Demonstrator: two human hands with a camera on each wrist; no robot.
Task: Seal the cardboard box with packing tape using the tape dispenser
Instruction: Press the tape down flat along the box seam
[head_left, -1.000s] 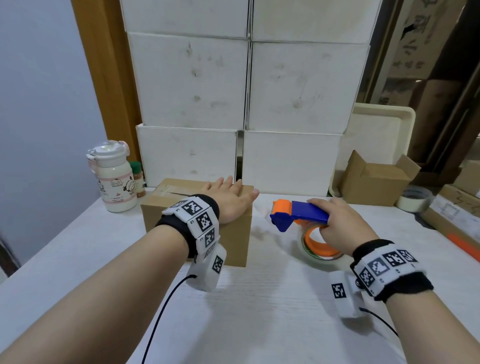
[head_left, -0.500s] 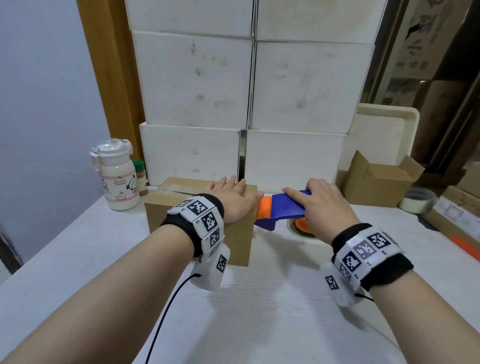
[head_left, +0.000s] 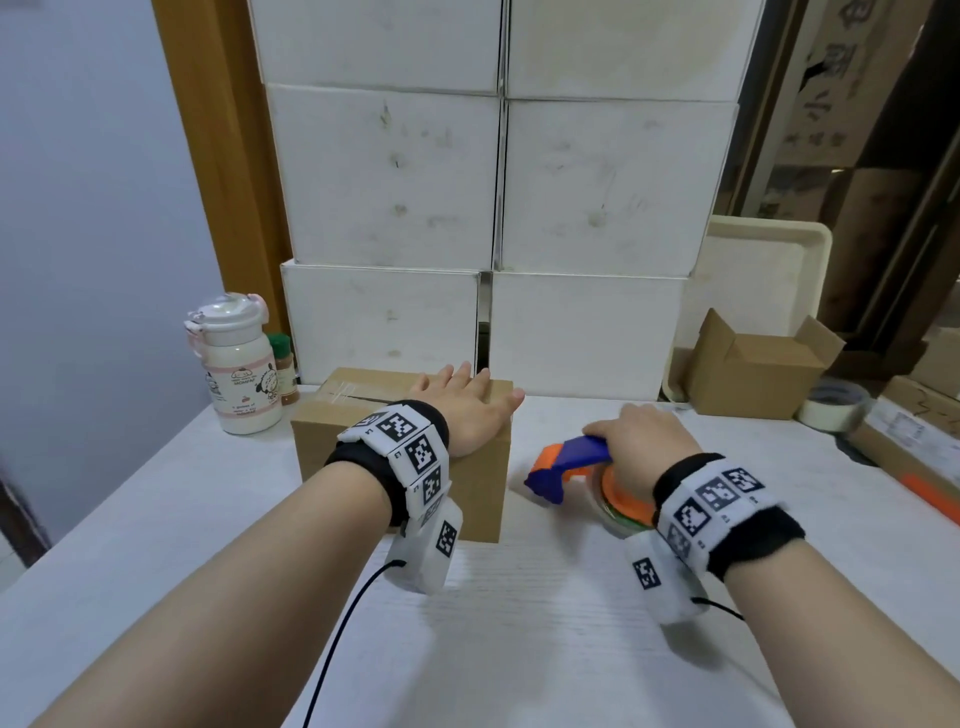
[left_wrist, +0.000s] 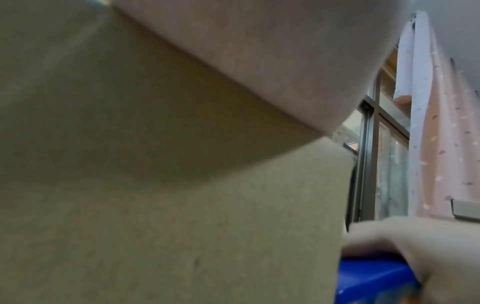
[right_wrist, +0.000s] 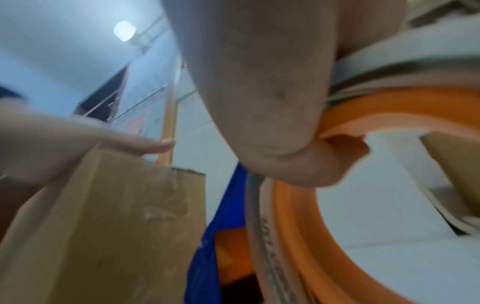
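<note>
While my left hand (head_left: 470, 410) lies flat on the cardboard box (head_left: 400, 467), my right hand (head_left: 641, 447) clamps the tape dispenser (head_left: 569, 467) just right of it. Any slack in that press could let the box skid when tape bites. Beyond the box's left end, the bottle (head_left: 236, 364) has print too small to read.

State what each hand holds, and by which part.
The right hand grips the tape dispenser by its blue handle. The left hand holds nothing; it rests flat on top of the box.
</note>
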